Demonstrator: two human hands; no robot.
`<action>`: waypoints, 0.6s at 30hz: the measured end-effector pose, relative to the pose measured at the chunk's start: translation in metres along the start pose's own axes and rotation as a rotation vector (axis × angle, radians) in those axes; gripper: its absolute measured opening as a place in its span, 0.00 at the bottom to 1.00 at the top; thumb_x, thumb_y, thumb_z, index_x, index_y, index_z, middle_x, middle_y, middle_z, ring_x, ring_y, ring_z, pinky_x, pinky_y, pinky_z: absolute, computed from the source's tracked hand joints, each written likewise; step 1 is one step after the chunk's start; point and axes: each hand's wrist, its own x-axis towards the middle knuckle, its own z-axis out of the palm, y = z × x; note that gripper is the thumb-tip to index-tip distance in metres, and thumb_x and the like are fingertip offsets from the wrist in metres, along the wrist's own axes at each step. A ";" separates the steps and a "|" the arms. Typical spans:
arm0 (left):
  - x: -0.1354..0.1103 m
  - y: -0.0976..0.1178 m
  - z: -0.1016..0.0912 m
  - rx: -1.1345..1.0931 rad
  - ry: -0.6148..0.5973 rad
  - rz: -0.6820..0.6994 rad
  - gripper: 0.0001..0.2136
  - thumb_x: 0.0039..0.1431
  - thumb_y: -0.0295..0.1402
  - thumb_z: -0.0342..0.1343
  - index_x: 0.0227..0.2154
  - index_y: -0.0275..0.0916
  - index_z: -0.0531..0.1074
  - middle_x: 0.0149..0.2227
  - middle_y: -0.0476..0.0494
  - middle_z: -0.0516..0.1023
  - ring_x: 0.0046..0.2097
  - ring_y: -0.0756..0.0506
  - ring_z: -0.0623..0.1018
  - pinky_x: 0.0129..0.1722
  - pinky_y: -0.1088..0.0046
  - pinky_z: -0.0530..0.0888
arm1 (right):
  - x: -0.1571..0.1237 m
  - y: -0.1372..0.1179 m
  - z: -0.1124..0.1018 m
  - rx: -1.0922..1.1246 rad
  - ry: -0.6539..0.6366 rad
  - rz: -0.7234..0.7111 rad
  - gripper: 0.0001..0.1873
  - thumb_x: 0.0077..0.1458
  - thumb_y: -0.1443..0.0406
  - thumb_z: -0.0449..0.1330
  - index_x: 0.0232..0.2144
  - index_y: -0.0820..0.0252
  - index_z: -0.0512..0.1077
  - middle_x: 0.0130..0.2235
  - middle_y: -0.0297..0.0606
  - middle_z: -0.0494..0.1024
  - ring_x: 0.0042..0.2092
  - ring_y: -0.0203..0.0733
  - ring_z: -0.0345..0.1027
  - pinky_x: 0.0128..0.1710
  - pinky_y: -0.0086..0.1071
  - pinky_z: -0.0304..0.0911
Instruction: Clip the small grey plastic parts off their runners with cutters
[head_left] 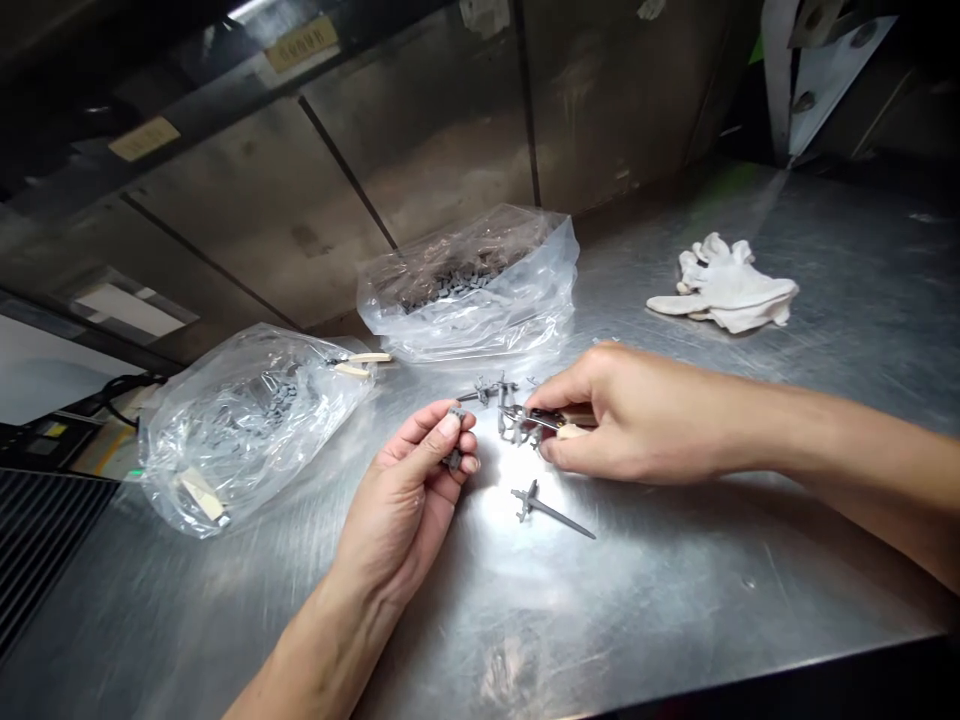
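Note:
My left hand [409, 495] is closed, pinching a small grey plastic part [455, 415] between thumb and fingers above the steel table [675, 590]. My right hand [626, 420] is closed around small cutters [551, 420] with cream handles, their tips at a grey plastic sprue [499, 395] lying between the hands. A bare grey sprue stick [547, 508] lies on the table just below the hands.
Two clear plastic bags hold grey parts: one at the left [240, 425], one behind the hands [469, 285]. A second pair of cream-handled cutters [360, 363] rests between the bags. White gloves [724, 290] lie at the back right. The table's front edge is close.

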 end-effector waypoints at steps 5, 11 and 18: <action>-0.002 0.000 0.000 -0.026 -0.060 -0.039 0.05 0.58 0.21 0.65 0.36 0.34 0.80 0.33 0.44 0.78 0.31 0.53 0.76 0.30 0.81 0.76 | -0.002 0.001 -0.003 -0.057 -0.047 0.059 0.09 0.52 0.65 0.60 0.22 0.57 0.67 0.19 0.26 0.61 0.21 0.32 0.51 0.19 0.31 0.43; -0.004 0.003 0.002 -0.037 -0.007 -0.055 0.07 0.59 0.20 0.62 0.39 0.33 0.81 0.32 0.43 0.77 0.29 0.53 0.75 0.27 0.80 0.75 | 0.000 0.015 -0.023 -0.278 0.186 0.052 0.08 0.53 0.61 0.59 0.24 0.56 0.68 0.19 0.28 0.64 0.22 0.34 0.54 0.24 0.33 0.45; 0.002 0.019 0.001 0.030 0.141 -0.042 0.08 0.61 0.22 0.57 0.38 0.31 0.81 0.34 0.42 0.75 0.28 0.51 0.74 0.23 0.79 0.75 | 0.000 0.044 -0.063 -0.687 0.406 0.428 0.12 0.55 0.57 0.55 0.31 0.57 0.74 0.30 0.41 0.76 0.32 0.44 0.66 0.30 0.36 0.48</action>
